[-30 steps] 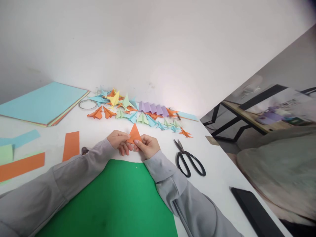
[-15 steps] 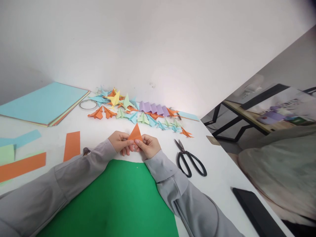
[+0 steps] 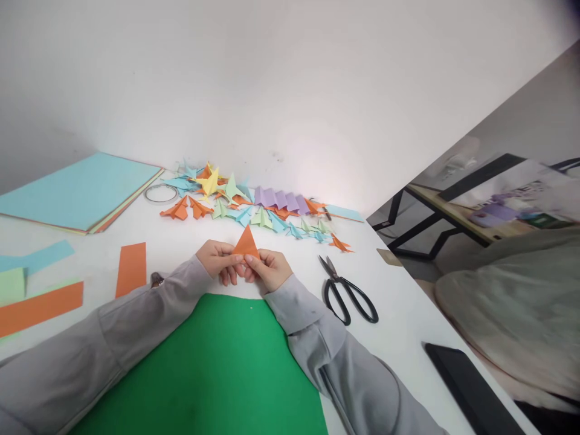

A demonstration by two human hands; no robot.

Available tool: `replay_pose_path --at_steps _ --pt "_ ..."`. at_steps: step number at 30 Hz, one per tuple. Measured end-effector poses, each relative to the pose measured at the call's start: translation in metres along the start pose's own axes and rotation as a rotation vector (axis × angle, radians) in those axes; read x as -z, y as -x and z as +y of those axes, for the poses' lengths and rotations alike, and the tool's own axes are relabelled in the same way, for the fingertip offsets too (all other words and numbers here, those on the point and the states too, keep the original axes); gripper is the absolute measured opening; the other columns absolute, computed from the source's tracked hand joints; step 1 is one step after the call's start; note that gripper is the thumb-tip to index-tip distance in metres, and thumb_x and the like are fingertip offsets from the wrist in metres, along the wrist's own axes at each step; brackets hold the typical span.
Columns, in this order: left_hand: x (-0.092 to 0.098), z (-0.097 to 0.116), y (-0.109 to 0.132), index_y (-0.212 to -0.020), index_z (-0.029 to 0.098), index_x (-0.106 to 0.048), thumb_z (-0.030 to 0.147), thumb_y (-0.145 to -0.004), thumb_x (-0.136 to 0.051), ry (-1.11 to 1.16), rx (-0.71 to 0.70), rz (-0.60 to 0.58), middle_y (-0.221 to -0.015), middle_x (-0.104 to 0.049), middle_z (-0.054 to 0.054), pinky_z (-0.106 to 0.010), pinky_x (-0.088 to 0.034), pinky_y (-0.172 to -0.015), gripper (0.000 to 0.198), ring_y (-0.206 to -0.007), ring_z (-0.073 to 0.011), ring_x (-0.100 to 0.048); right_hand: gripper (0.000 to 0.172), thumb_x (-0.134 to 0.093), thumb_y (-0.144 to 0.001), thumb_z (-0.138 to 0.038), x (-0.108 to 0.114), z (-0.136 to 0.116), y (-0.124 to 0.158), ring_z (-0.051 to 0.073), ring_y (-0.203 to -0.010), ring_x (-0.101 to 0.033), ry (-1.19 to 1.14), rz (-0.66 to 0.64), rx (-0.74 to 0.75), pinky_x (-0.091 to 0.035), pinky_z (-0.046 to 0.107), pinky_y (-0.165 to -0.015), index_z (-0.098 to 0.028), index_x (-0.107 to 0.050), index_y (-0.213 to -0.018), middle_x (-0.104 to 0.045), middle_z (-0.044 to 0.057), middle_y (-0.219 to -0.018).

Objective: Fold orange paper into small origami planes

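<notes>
Left hand (image 3: 219, 260) pinches orange paper (image 3: 246, 243); right hand (image 3: 272, 269) too

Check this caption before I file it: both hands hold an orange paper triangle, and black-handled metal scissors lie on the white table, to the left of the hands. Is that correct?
The side is wrong: the head view shows the black-handled metal scissors on the white table to the right of both the left hand and the right hand, which do hold the orange paper triangle.
</notes>
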State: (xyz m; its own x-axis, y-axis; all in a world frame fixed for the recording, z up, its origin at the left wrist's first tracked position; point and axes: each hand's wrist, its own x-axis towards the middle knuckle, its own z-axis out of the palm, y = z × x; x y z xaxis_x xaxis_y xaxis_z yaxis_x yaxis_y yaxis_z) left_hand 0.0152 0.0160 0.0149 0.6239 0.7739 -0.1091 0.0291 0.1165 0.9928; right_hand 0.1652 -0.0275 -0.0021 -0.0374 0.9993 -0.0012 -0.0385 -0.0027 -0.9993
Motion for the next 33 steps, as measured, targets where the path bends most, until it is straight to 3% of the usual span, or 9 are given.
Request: replay_pose_path --at_steps 8,20,33 --pt "-0.003 0.006 -0.001 -0.056 0.009 -0.057 0.040 -0.057 -0.068 0.027 0.101 0.003 -0.051 -0.061 -0.005 -0.022 -0.040 -0.029 0.033 -0.036 -0.0141 -0.055 0.042 -0.066 -0.059 -0.055 0.000 0.001 0.002 0.007 -0.037 -0.048 0.034 0.018 0.020 -0.037 0.019 -0.039 -0.014 -0.057 -0.059 -0.057 -0.002 -0.044" --pt "-0.013 0.002 0.002 -0.056 0.013 -0.052 0.040 -0.064 -0.063 -0.063 -0.018 0.103 -0.040 -0.052 0.002 -0.017 -0.034 -0.026 0.030 -0.029 -0.0077 -0.047 0.041 -0.066 -0.057 -0.056 -0.002 -0.005 0.003 0.007 -0.035 -0.044 0.033 0.038 0.032 -0.034 0.020 -0.037 -0.016 -0.056 -0.054 -0.054 -0.003 -0.040" --pt "-0.014 0.006 0.003 -0.055 0.012 -0.051 0.041 -0.060 -0.066 0.006 -0.011 0.182 -0.040 -0.054 0.002 -0.017 -0.035 -0.026 0.033 -0.029 -0.0082 -0.048 0.046 -0.070 -0.054 -0.051 -0.005 -0.009 0.005 0.004 -0.028 -0.033 0.093 0.198 0.042 -0.023 0.019 -0.032 -0.019 -0.040 -0.042 -0.045 -0.005 -0.031"
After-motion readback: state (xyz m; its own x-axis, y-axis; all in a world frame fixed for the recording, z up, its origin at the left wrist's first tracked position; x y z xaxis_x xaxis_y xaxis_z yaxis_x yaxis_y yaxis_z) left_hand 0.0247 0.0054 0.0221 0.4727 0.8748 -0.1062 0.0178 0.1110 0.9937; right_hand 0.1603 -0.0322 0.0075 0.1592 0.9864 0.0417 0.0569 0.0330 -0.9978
